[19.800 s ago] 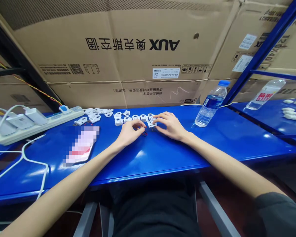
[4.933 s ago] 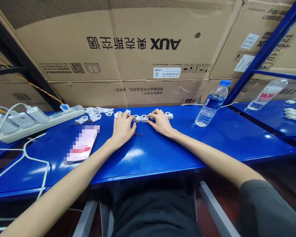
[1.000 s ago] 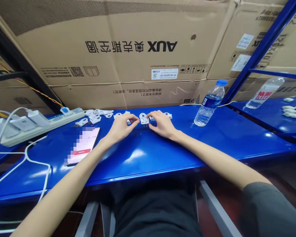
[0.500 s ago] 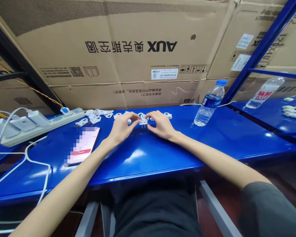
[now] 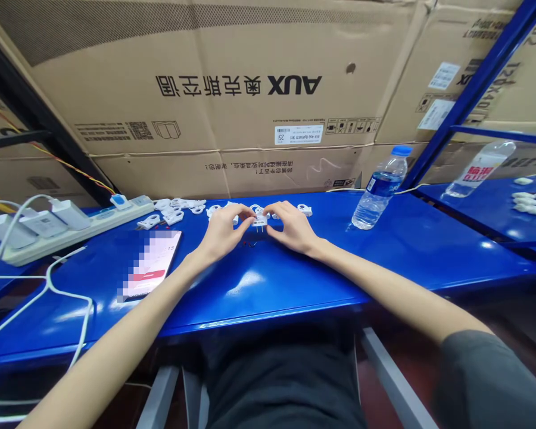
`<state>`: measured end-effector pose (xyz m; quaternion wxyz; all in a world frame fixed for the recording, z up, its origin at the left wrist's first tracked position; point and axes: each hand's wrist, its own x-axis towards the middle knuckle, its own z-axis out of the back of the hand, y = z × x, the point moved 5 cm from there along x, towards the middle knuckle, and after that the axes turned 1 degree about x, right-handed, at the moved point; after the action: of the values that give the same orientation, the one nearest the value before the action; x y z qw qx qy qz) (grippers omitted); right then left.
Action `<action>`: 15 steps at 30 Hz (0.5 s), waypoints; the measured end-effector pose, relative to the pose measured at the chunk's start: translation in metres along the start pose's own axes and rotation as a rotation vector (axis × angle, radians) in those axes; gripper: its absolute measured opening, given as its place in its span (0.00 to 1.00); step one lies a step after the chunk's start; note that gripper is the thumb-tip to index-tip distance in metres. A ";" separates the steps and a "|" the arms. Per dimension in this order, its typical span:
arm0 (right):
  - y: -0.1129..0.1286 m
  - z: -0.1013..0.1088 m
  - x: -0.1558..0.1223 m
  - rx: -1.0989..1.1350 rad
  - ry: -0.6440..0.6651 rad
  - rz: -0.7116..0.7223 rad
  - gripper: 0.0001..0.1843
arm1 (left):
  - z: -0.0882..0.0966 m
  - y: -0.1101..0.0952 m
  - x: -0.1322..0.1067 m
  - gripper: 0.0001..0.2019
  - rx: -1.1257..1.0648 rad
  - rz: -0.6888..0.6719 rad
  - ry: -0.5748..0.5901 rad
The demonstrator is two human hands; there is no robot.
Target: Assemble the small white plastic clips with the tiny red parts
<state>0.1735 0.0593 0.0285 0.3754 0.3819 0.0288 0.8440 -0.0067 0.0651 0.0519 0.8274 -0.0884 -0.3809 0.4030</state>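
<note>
While both hands pinch one white plug part (image 5: pixel 259 220) near the tabletop's (image 5: pixel 295 280) far edge | left hand (image 5: pixel 221 232), right hand (image 5: pixel 295 229) gripping it | step: fitting, likely | next: steady pressure.

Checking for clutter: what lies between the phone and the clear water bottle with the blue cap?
In the head view: both hands, left and right, pinching a small white plastic part, over bare blue table.

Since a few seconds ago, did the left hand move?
Yes. The left hand left the row of white parts and shifted right toward the bottle, now pinching a small white part with the right hand.
</note>
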 end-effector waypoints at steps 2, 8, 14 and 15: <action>0.001 0.000 0.000 0.008 -0.010 0.012 0.11 | 0.001 0.000 -0.001 0.08 0.008 -0.008 -0.020; 0.000 0.000 0.000 0.033 -0.050 0.053 0.11 | 0.004 -0.001 -0.002 0.08 0.079 -0.061 -0.092; 0.001 -0.002 0.000 0.046 -0.062 0.087 0.10 | 0.005 -0.003 -0.002 0.07 0.103 -0.127 -0.147; 0.002 -0.002 0.000 0.044 -0.059 0.086 0.10 | 0.005 -0.003 -0.002 0.07 0.107 -0.123 -0.143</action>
<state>0.1715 0.0585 0.0280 0.3310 0.4156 0.0201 0.8469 -0.0093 0.0609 0.0548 0.8250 0.0084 -0.4214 0.3766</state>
